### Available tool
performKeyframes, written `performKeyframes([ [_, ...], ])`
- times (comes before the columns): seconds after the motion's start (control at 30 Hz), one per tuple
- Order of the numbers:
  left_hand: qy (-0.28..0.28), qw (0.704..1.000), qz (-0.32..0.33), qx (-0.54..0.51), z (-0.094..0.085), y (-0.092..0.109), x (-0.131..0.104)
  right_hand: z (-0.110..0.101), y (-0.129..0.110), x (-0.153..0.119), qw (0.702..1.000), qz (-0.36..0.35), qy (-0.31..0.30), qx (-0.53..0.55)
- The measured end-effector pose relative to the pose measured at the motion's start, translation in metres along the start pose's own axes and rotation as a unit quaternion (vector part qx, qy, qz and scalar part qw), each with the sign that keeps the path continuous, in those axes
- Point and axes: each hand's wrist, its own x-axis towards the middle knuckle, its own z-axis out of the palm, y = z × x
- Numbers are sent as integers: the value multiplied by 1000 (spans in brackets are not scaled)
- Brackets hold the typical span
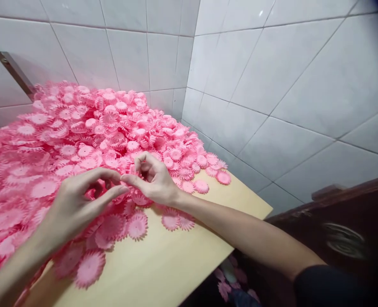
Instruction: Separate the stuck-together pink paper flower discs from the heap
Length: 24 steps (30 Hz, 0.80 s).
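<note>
A big heap of pink, flower-shaped discs with fringed edges (85, 151) spreads over a pale board. Just above its near side my two hands meet, thumbs almost touching. My left hand (83, 194) is closed in a loose pinch, index fingertip and thumb close together; whatever lies between them is too small to make out. Curled fingers and thumb of my right hand (155, 179) close around a pink fringed piece (137, 174), mostly hidden and hard to separate from the heap behind. Single discs (90, 268) lie below the hands.
The pale tabletop (157, 256) ends in an edge at the right. Tiled walls (240, 85) form a corner behind. Dark carved furniture (345, 238) stands at the right. Several pink pieces (224, 290) lie lower down, below the table edge. A metal strip (14, 74) leans at the left wall.
</note>
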Motion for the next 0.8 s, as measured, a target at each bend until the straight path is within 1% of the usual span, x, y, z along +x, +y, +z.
performKeyframes([
  [0.13, -21, 999, -11, -22, 7, -2, 1, 0, 4, -2, 999, 20, -19, 23],
  [0.2, -36, 998, -24, -49, 8, -1, 1, -1, 5, -2, 999, 22, -29, 33],
  [0.27, -40, 995, -46, -74, 7, 2, 1, -2, 5, -1, 999, 21, -31, 36],
  [0.3, -24, 994, -64, -89, 6, 4, 0, -2, 3, -1, 999, 17, -27, 34],
  [0.37, 28, 986, -105, -126, 6, 7, -1, 0, 0, -1, 1000, 8, -13, 23],
  [0.43, 82, 974, -138, -162, 6, 10, -1, 1, -3, -2, 1000, 1, 3, 12],
  [0.47, 98, 968, -149, -178, 7, 10, -1, 2, -4, -2, 1000, -2, 9, 7],
  [0.57, 154, 941, -177, -243, 2, 6, 3, 2, -5, -3, 1000, -10, 26, 2],
  [0.6, 196, 926, -182, -268, -1, 3, 5, 2, -5, -3, 999, -10, 30, 3],
  [0.63, 222, 918, -185, -270, -6, 0, 7, 1, -4, -3, 999, -6, 32, 4],
  [0.67, 241, 921, -189, -243, -11, -3, 8, 0, -3, -3, 1000, -2, 31, 5],
  [0.7, 239, 929, -192, -205, -15, -5, 9, -1, -2, -2, 1000, 1, 25, 5],
  [0.8, 212, 960, -161, -84, -23, -8, 9, -2, 1, 0, 1000, -2, 4, -3],
])
